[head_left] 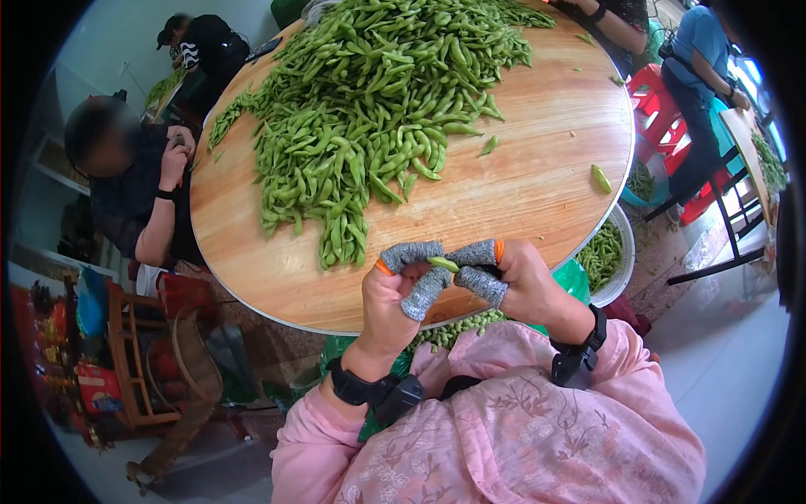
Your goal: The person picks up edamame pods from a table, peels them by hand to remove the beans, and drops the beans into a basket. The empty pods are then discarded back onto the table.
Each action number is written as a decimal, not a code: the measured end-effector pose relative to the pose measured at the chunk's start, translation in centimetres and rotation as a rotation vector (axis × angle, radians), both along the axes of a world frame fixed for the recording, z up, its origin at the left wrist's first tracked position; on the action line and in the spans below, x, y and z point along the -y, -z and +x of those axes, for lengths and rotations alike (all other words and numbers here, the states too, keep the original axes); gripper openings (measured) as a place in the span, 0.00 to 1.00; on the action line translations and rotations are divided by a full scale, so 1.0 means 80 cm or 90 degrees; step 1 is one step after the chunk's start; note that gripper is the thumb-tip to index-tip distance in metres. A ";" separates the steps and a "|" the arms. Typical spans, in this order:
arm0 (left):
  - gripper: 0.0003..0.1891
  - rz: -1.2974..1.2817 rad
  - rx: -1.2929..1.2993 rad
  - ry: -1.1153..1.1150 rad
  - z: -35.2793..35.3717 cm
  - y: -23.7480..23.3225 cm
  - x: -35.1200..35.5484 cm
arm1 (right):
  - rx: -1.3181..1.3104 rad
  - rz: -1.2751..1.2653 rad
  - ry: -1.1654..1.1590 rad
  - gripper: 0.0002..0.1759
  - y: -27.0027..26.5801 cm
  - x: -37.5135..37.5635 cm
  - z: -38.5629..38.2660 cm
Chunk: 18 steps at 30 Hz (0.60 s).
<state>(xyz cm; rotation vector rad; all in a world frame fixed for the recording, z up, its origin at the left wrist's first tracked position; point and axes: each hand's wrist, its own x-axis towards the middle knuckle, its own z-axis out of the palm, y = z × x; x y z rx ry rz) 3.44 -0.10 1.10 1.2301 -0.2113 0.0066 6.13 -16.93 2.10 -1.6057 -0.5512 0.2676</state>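
Between my two hands, just above the near edge of the table, is one green soybean pod (443, 264). My left hand (400, 286) pinches one end of it with thumb and finger. From the other side my right hand (504, 270) grips the opposite end. Grey knitted finger covers are on the thumbs and fingers of both hands, with orange bands showing. Beyond my hands a big heap of green soybean pods (361, 126) covers much of the round wooden table (504, 193). Below them, in my lap, lie many pods or beans (457, 329) on green plastic.
A white basket (623, 252) of pods stands by the table's right edge. Left of the table sits a person (126, 185) holding something small; other people sit farther back. Red stools (659, 97) are at right, a wooden chair (134, 361) at lower left.
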 end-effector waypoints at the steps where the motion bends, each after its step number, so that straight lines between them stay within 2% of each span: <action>1: 0.13 0.030 0.010 -0.007 -0.004 0.003 -0.002 | 0.000 -0.003 -0.001 0.09 -0.004 0.003 0.000; 2: 0.14 0.101 0.004 -0.008 -0.008 0.001 -0.008 | 0.007 -0.059 0.004 0.10 -0.007 0.007 -0.001; 4: 0.13 0.112 -0.020 0.036 -0.008 -0.008 -0.024 | 0.013 -0.118 0.009 0.11 -0.006 0.014 0.000; 5: 0.12 0.129 -0.041 0.082 -0.007 -0.014 -0.030 | 0.136 -0.168 0.008 0.13 -0.001 0.017 0.003; 6: 0.11 0.248 0.006 0.061 -0.006 -0.021 -0.032 | 0.259 -0.215 0.005 0.15 0.001 0.018 0.004; 7: 0.11 0.247 0.006 0.060 -0.006 -0.030 -0.029 | 0.258 -0.216 0.004 0.15 0.000 0.018 0.004; 9: 0.13 0.657 0.143 0.053 -0.005 -0.047 -0.020 | 0.284 -0.256 -0.029 0.19 -0.004 0.017 0.003; 11: 0.12 0.712 0.138 0.084 -0.005 -0.046 -0.017 | 0.297 -0.276 -0.032 0.17 -0.004 0.016 0.004; 13: 0.09 0.745 0.055 0.158 -0.006 -0.042 -0.017 | 0.307 -0.298 -0.029 0.15 -0.004 0.016 0.000; 14: 0.09 0.745 0.056 0.158 -0.009 -0.039 -0.015 | 0.128 -0.204 0.034 0.11 -0.002 0.013 -0.007; 15: 0.07 0.704 0.064 0.086 -0.014 -0.034 -0.012 | -0.051 -0.107 0.094 0.10 -0.001 0.012 -0.012; 16: 0.06 0.662 0.070 0.014 -0.017 -0.030 -0.009 | -0.052 -0.107 0.093 0.10 0.000 0.013 -0.013; 17: 0.06 0.662 0.068 0.014 -0.019 -0.027 -0.006 | -0.164 -0.025 0.039 0.11 0.002 0.015 -0.014; 18: 0.07 0.703 0.134 -0.022 -0.021 -0.024 -0.003 | -0.275 0.057 -0.015 0.14 0.003 0.017 -0.014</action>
